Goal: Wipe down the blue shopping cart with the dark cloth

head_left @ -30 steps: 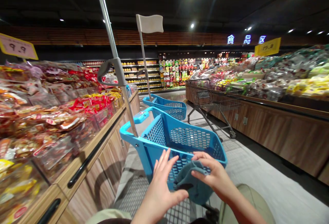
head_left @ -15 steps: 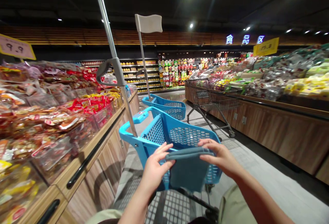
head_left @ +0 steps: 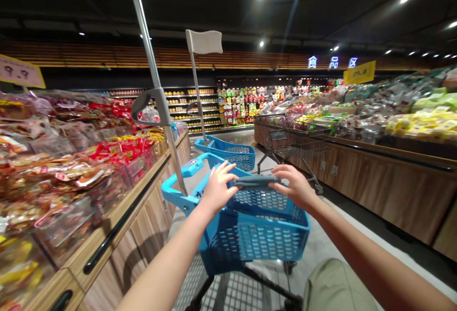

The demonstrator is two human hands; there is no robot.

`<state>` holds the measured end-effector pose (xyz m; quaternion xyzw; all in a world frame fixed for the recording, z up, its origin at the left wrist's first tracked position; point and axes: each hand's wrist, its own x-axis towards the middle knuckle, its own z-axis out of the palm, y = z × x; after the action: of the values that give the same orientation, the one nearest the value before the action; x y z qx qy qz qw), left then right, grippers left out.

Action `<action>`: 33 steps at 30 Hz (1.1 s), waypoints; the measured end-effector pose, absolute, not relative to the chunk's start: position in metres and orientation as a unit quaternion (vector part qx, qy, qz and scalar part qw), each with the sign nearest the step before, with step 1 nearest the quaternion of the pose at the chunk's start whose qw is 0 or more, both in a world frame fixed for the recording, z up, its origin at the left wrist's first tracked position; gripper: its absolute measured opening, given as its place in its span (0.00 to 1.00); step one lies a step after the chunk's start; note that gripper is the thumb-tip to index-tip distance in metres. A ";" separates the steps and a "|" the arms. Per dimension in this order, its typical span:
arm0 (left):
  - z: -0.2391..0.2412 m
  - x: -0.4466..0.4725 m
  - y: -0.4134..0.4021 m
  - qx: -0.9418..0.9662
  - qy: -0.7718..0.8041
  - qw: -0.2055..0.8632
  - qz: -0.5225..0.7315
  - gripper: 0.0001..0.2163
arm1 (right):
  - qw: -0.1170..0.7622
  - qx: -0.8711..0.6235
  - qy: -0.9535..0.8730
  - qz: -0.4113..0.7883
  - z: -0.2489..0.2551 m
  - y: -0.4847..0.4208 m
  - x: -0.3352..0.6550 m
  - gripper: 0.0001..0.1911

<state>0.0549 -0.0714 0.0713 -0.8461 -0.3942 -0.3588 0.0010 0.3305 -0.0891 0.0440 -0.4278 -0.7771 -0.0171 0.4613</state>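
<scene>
A folded grey-blue cloth (head_left: pixel 255 182) is stretched level between my two hands, above the blue shopping cart basket (head_left: pixel 271 235). My left hand (head_left: pixel 219 185) pinches its left end between thumb and fingers. At the other end, my right hand (head_left: pixel 293 185) grips it the same way. The cloth is seen nearly edge-on, so its broad face is hidden. Behind my left hand lies the cart's blue handle (head_left: pixel 171 187), with a metal pole (head_left: pixel 148 39) rising from it. A grey hook-shaped grip (head_left: pixel 153 106) sits on that pole.
A second blue cart (head_left: pixel 239 156) with a white flag (head_left: pixel 205 42) stands ahead. To its right is a wire trolley (head_left: pixel 282 139). Bins of packaged food (head_left: pixel 71 158) line the left side, and a wood-panelled display (head_left: pixel 385 182) borders the right.
Both hands have lifted the cloth and moved it forward over the basket. Its hanging face, visible before, has turned edge-on. The view has shifted slightly.
</scene>
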 end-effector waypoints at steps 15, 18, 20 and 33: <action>0.034 0.036 -0.079 -0.944 -0.319 -0.044 -0.075 0.13 | 0.298 -0.496 -0.812 0.079 -0.028 -0.116 0.269 0.34; 0.044 0.019 -0.054 -0.900 -0.397 0.044 -0.174 0.17 | 0.255 -0.512 -0.820 -0.023 -0.051 -0.104 0.222 0.41; 0.045 0.006 -0.037 -0.869 -0.435 0.117 -0.205 0.19 | 0.235 -0.528 -0.814 -0.061 -0.064 -0.092 0.200 0.35; 0.011 -0.018 -0.024 -0.894 -0.400 0.187 -0.076 0.14 | 0.174 -0.552 -0.805 -0.129 -0.098 -0.055 0.326 0.17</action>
<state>-0.0177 -0.0237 0.0113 -0.8940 -0.3997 -0.0764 0.1874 0.3258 -0.0550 -0.0982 -0.5519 -0.8052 -0.1292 0.1740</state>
